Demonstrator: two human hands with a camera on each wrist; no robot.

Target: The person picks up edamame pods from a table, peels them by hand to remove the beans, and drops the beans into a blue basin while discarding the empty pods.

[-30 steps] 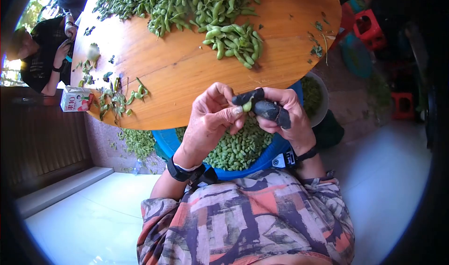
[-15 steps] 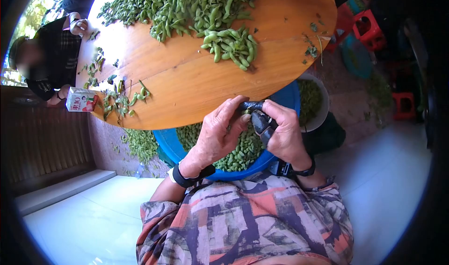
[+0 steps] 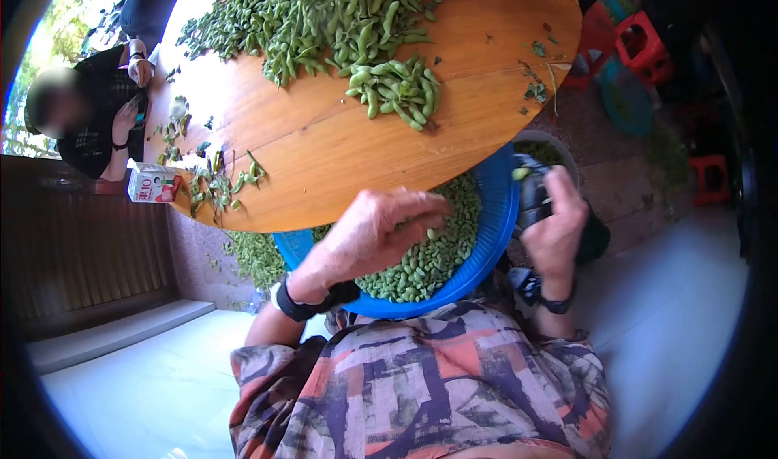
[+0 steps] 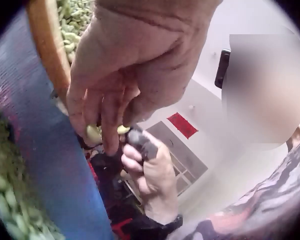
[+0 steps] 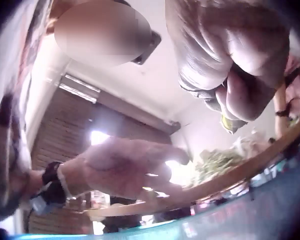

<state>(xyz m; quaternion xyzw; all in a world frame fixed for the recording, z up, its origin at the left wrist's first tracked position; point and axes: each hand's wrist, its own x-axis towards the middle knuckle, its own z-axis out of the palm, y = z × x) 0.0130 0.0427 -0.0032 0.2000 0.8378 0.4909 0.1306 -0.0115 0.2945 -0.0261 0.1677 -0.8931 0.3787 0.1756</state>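
My left hand hovers over a blue basin filled with shelled green beans. In the left wrist view its fingertips pinch a couple of pale beans. Off the basin's right rim, my right hand wears dark finger covers and grips a green pod shell above a grey bowl of pods. In the right wrist view the curled fingers clamp the pod shell.
A round wooden table carries a large heap of pods and a smaller pile. A drink carton sits near its left edge, where another person sits. Red stools stand at the right.
The hands were together splitting a pod. They have separated: the left dropped over the blue basin with beans, the right swung right toward the grey bowl with the shell.
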